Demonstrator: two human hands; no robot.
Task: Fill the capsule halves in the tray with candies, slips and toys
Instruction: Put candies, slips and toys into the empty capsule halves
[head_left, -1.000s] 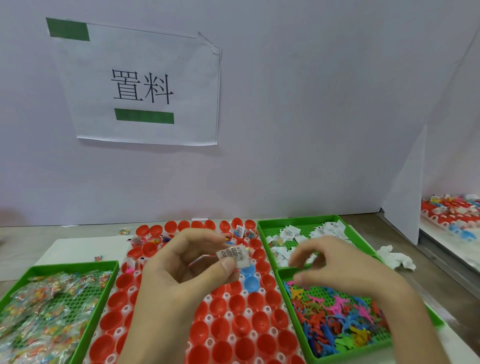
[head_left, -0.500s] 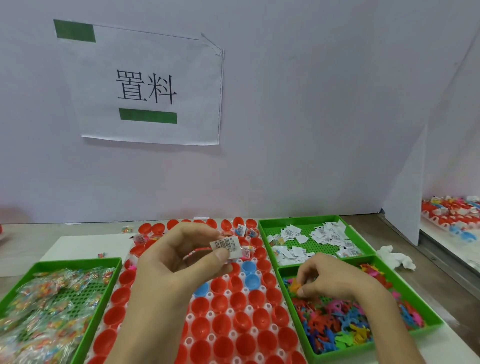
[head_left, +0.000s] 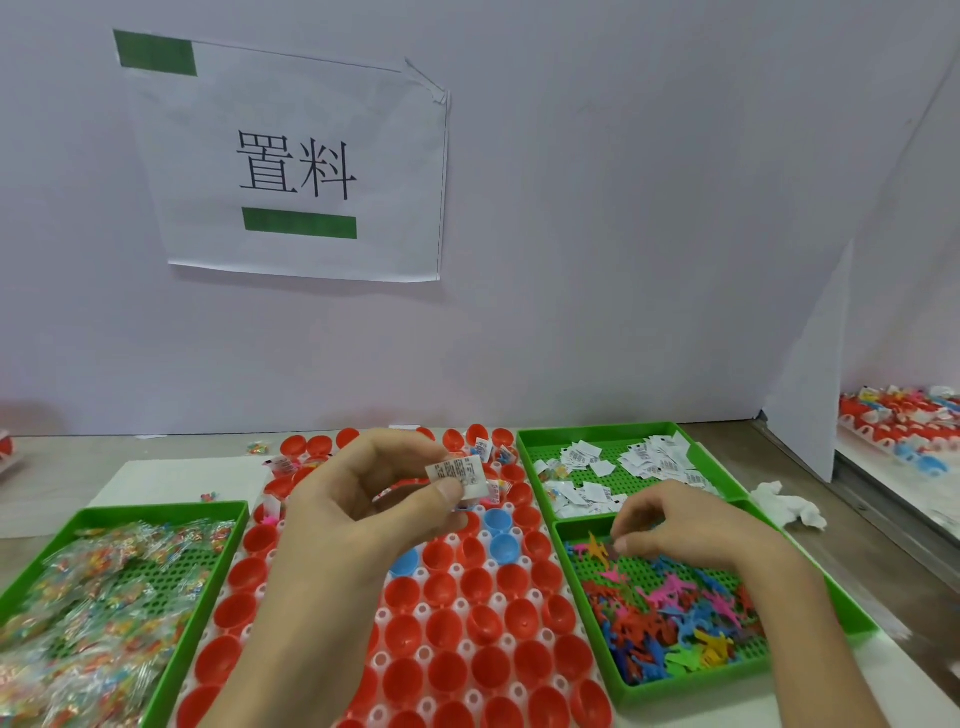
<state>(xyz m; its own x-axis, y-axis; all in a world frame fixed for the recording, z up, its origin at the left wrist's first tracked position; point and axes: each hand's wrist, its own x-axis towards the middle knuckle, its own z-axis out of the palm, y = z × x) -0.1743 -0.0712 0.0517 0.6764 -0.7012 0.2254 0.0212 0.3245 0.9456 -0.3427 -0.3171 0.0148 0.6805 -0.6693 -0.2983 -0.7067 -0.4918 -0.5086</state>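
The right hand (head_left: 685, 530) has shifted up over the toys (head_left: 675, 608), lower right (holding one? I cannot tell); left hand (head_left: 363, 519) pinches a slip (head_left: 456, 472).

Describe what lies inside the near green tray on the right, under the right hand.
Small coloured plastic toys lie heaped in the green tray, sparser toward its far end. The right hand covers part of it; whether its fingers pinch a toy cannot be seen.
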